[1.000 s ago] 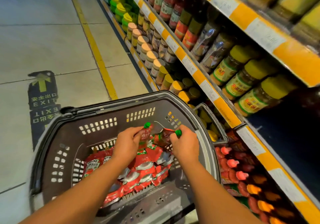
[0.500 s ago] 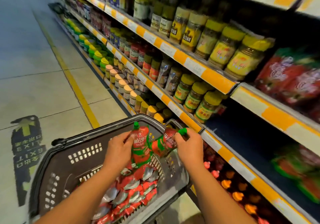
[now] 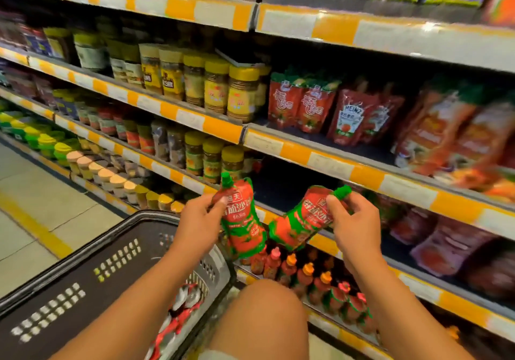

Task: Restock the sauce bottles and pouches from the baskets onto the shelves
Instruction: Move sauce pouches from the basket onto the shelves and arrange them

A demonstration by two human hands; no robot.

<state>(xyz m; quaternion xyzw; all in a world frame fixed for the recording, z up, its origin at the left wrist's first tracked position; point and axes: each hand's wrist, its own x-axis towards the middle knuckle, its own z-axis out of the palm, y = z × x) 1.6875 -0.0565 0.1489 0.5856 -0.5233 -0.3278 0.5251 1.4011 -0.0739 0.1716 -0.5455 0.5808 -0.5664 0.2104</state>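
Pale tiled floor [image 3: 41,192] with a yellow line [image 3: 33,227] at left — orange-and-white shelf edges [image 3: 328,162] run diagonally across the frame, the upper right blurred, perhaps boxes.

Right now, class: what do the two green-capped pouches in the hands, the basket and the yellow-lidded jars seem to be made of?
Left pouch and right pouch: likely flexible plastic film, glossy; they crease and bend, with what looks like a rigid plastic screw cap.
Basket: hard moulded plastic, dark and matt, with punched slots.
Jars: clear glass or plastic, contents showing through; which one cannot be told.
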